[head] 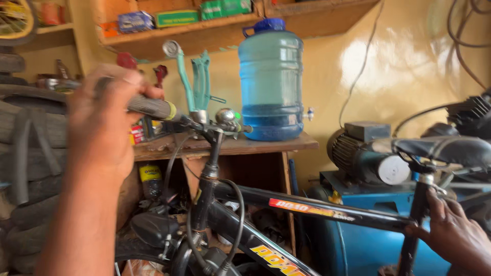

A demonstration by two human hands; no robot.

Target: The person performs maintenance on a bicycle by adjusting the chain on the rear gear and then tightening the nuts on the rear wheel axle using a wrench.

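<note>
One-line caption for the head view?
Left hand grips a bicycle handlebar; right hand rests at the seat post.

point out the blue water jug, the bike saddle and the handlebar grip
blue water jug (pixel 271 82), head view, middle of its body
bike saddle (pixel 445 148), head view, its top
handlebar grip (pixel 153 107), head view, bare part beside the left hand (pixel 105 122)

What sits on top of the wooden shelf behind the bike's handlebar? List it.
A big blue water jug with a small tap stands on the wooden shelf. Small cans sit at its left end, partly hidden by the left hand gripping the handlebar grip.
</note>
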